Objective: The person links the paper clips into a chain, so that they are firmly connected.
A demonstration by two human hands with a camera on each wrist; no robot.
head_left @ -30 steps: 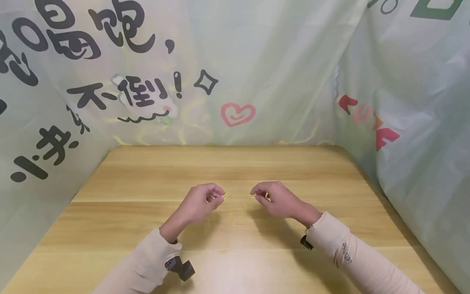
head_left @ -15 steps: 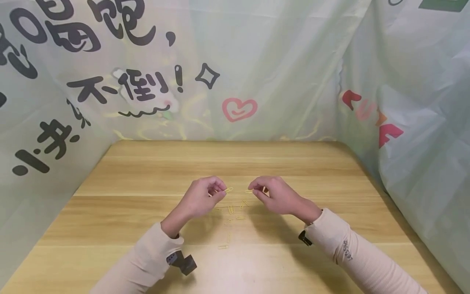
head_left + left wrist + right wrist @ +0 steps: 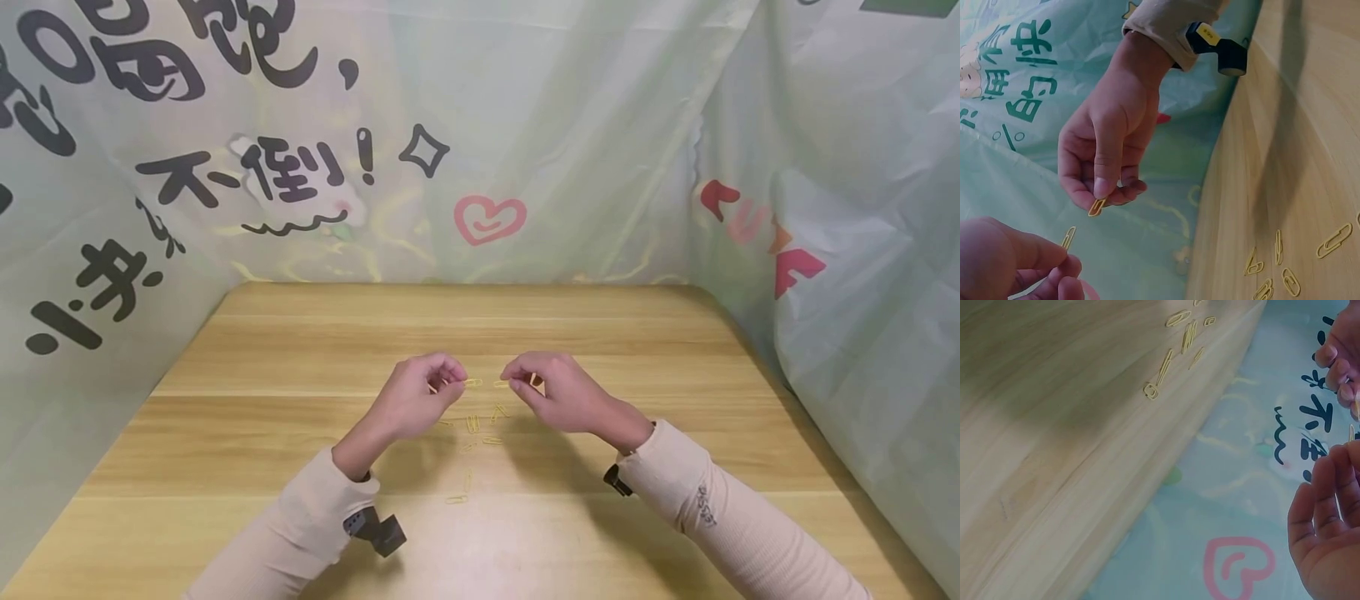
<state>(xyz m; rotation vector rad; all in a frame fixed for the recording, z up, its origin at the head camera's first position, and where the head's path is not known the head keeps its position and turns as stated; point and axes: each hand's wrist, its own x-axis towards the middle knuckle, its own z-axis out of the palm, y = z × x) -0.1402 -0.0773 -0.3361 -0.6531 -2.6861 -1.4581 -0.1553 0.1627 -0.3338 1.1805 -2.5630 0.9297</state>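
In the head view my left hand (image 3: 416, 393) is held above the table, pinching a yellow paper clip (image 3: 472, 382) between thumb and finger. Facing it, my right hand (image 3: 561, 392) pinches a second yellow paper clip (image 3: 501, 384). A small gap parts the two clips, whose free ends point at each other. The left wrist view shows both clips: one in the left hand's fingertips (image 3: 1054, 255), the other under the right thumb (image 3: 1104, 181). Below the hands, several loose paper clips (image 3: 472, 423) lie scattered on the wooden table (image 3: 300, 433).
Fabric sheets with printed characters and a pink heart (image 3: 490, 220) hang behind the table and at both sides. A small black device (image 3: 375, 531) is fixed at the left sleeve, another (image 3: 618, 481) at the right. One paper clip (image 3: 456, 500) lies nearer the front.
Both hands have come slightly closer together, narrowing the gap between the two held clips. The head view has tilted down a little, so the loose clips show more clearly.
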